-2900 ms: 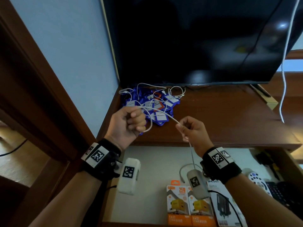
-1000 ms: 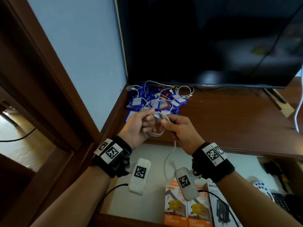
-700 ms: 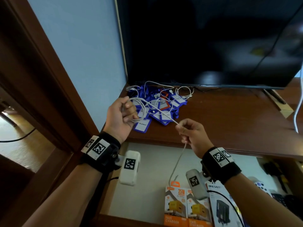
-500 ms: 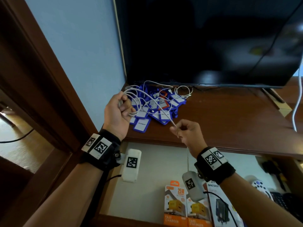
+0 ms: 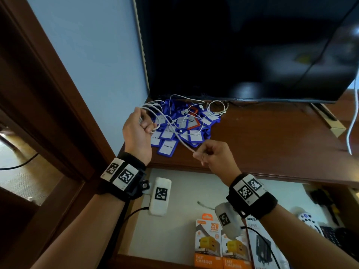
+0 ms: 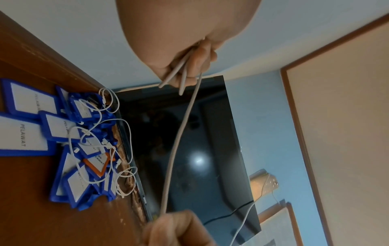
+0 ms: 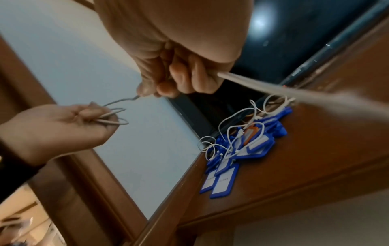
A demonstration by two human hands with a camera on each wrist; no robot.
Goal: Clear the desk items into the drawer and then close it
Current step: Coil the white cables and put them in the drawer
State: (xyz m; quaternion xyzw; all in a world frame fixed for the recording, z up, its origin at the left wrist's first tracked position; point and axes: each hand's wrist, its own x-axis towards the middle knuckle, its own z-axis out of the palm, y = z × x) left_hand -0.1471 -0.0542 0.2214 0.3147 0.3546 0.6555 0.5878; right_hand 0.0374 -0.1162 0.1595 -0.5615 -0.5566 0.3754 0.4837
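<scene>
Black wristbands (image 5: 126, 177) with checkered tags, white camera pods (image 5: 160, 197) beneath.

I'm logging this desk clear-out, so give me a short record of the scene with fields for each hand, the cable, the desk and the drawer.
left hand: grips coiled loops of the white cable
right hand: pinches the cable's straight run
desk: blue badge holders piled with thin white cords, below a dark screen
drawer: open, holds charger boxes

Glossy wooden desk (image 5: 272, 144); blue plastic badge holders (image 5: 167, 147).
</scene>
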